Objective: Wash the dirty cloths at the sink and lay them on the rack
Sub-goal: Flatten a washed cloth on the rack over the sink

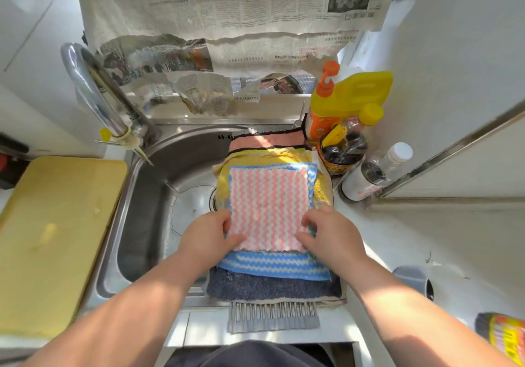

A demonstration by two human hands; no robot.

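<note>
Our left hand (208, 234) and right hand (331, 234) hold the pink cloth (268, 201), fingers (227, 220) pinching its near corners. We should smooth it flat and square on the rack (272, 315).

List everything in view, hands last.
pink-and-white cloth: one, top of rack pile
blue-and-white cloth: one, beneath it
yellow cloth: one, lower down
dark blue cloth: one, pile's near end
salmon cloth: one, far end
rack: one, grey, across sink
sink: one, steel
tap: one, chrome, far left
cutting board: one, yellow, left
detergent bottle: one, yellow, right corner
dark bottle: one, beside detergent
clear bottle: one, white-capped, right
newspaper: grey, behind sink
left hand: grips top cloth
right hand: likewise
</note>
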